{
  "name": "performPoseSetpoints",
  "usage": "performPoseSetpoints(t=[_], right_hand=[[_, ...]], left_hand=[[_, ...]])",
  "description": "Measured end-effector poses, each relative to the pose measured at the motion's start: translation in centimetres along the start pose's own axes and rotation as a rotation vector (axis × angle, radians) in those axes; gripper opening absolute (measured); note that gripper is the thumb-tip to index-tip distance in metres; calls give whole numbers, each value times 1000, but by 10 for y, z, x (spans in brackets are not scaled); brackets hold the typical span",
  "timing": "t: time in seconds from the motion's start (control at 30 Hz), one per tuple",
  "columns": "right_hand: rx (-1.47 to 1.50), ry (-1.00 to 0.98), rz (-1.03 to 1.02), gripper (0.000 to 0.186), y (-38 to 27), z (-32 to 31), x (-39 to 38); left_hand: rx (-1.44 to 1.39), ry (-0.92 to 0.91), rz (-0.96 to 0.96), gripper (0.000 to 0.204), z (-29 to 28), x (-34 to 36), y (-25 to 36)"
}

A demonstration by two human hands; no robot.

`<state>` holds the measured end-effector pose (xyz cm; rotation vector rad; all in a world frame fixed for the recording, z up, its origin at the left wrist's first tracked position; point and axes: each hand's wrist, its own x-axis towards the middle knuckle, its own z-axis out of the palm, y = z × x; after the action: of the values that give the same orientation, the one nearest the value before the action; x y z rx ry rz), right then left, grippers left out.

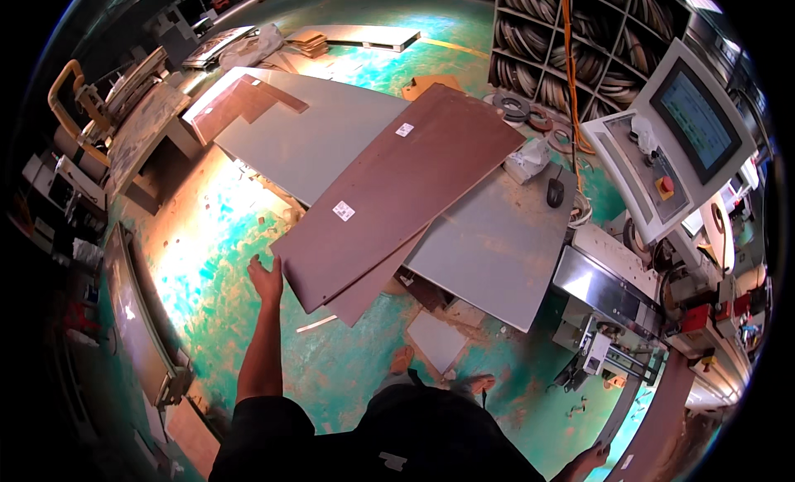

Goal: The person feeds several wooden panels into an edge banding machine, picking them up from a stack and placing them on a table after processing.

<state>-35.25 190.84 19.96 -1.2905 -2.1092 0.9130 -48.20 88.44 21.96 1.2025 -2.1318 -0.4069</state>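
Observation:
A brown panel (389,209) with two white labels lies diagonally across grey worktop panels (489,242), over a second brown board (356,304). At its near left corner is my left hand (266,275), fingers apart; whether the thumb touches the edge is unclear. At the lower right, my right hand (590,456) grips the end of a narrow dark board (619,416) beside a long brown strip (662,407). A black mouse (555,192) and a crumpled plastic bag (526,159) sit by the panel's far right end.
A machine with a screen (691,122) and metal bed (604,287) stands at my right, a rack of coiled strips (551,43) behind. A bench (145,134) and long frame (141,316) are at left. Offcuts (435,339) lie on the floor (207,291) by my feet.

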Motion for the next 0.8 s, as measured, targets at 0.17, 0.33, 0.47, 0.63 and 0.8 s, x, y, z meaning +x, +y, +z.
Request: performPoseSetpoints(t=[0.17, 0.33, 0.47, 0.63, 0.8], right_hand=[[-45, -184, -303, 39, -121, 51, -138], [66, -325, -393, 36, -141, 66, -209], [20, -346, -314, 37, -130, 65, -237], [-19, -488, -304, 37, -116, 87, -246], [102, -678, -326, 40, -148, 94, -257]], left_hand=[[45, -756, 26, 63, 13, 73, 29], [106, -729, 287, 60, -1, 96, 12], [96, -819, 387, 39, -44, 107, 15], [137, -512, 584, 73, -54, 82, 18], [58, -544, 629, 77, -16, 48, 57]])
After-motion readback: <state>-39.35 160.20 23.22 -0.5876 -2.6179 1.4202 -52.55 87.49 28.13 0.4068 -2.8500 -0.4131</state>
